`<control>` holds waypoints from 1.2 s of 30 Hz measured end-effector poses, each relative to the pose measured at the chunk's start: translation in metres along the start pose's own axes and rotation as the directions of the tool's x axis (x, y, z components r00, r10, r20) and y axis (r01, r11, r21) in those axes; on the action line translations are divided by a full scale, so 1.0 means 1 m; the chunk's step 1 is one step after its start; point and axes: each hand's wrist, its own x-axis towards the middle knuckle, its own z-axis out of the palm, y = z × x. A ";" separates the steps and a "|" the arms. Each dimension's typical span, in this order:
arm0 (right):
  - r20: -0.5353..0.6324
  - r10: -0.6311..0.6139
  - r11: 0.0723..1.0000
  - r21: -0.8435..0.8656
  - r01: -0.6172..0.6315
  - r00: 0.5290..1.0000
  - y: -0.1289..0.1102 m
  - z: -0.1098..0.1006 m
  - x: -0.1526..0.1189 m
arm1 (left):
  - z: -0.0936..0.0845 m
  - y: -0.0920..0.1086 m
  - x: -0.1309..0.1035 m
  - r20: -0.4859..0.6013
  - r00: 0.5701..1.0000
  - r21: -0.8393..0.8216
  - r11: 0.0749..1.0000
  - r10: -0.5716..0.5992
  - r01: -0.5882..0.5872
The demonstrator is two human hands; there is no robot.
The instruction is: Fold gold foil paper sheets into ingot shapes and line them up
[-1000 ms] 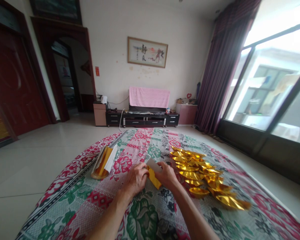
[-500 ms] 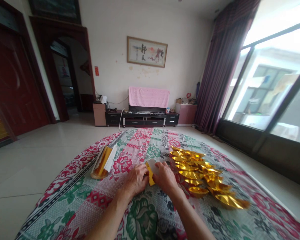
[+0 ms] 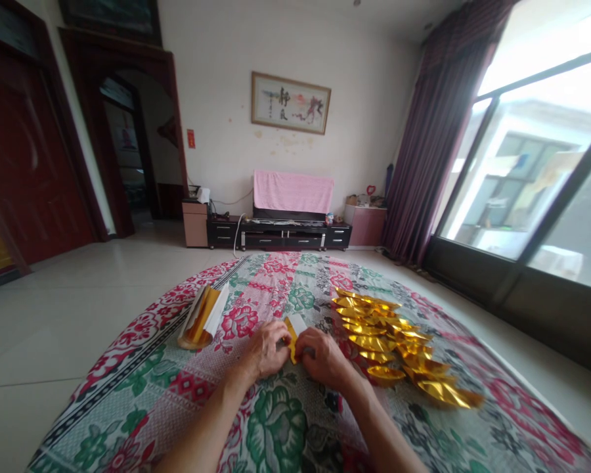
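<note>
Between my two hands lies a small sheet of gold foil paper (image 3: 292,328), partly folded, with its white back showing at the upper right. My left hand (image 3: 268,348) is closed with its fingertips on the sheet's left edge. My right hand (image 3: 322,355) pinches the lower right side, thumb and fingers together. To the right, several folded gold paper ingots (image 3: 377,343) lie in overlapping rows. At the left, a curled stack of gold paper sheets (image 3: 204,318) rests with white backs outward.
A flowered cloth (image 3: 276,427) covers the round table under everything. Beyond it, a low black TV cabinet (image 3: 283,235) stands by the wall with a pink cloth (image 3: 293,190) over the screen. A purple curtain (image 3: 414,151) and windows are on the right.
My right hand has shifted down along the paper, and its fingers have curled in. More of the white back shows above it. My left hand stays at the left edge.
</note>
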 end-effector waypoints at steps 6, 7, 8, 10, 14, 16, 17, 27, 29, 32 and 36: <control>-0.037 -0.088 0.993 0.072 0.090 0.995 0.005 0.000 -0.010 | -0.003 -0.004 -0.001 0.028 1.000 -0.031 1.000 -0.005 0.006; -0.047 -0.094 0.993 0.071 0.097 0.994 0.005 0.001 -0.011 | -0.003 -0.004 -0.001 0.028 1.000 -0.033 0.999 -0.002 0.003; -0.057 -0.097 0.993 0.067 0.101 0.994 0.005 0.002 -0.013 | -0.003 -0.004 -0.002 0.026 1.000 -0.036 0.999 0.000 0.001; -0.080 -0.099 0.993 0.054 0.104 0.992 0.006 0.005 -0.015 | -0.003 -0.003 -0.001 0.024 1.000 -0.041 0.999 0.006 -0.005; -0.093 -0.094 0.995 0.026 0.097 0.991 0.005 0.008 -0.016 | -0.001 -0.006 0.000 0.011 1.000 -0.047 0.999 0.027 -0.026; -0.086 -0.095 0.995 0.005 0.095 0.992 0.004 0.009 -0.015 | 0.000 -0.008 0.000 0.005 0.999 -0.051 0.998 0.034 -0.034; -0.083 -0.095 0.995 -0.008 0.095 0.992 0.004 0.009 -0.015 | 0.000 -0.008 0.001 0.005 0.999 -0.052 0.998 0.036 -0.035; -0.046 -0.057 0.995 -0.081 0.053 0.997 0.003 0.011 -0.011 | 0.000 -0.009 0.004 0.011 1.000 -0.045 0.999 0.028 -0.028; -0.040 -0.032 0.996 -0.085 0.028 0.999 0.003 0.012 -0.009 | 0.000 -0.009 0.005 0.015 1.000 -0.039 0.999 0.015 -0.014; -0.050 -0.013 0.994 -0.113 0.007 0.999 0.002 0.013 -0.009 | 0.001 -0.010 0.006 0.018 1.000 -0.046 0.999 0.014 -0.014; -0.069 -0.041 0.986 -0.166 0.029 0.997 0.000 0.014 -0.011 | 0.001 -0.010 0.006 0.012 1.000 -0.061 0.998 0.022 -0.022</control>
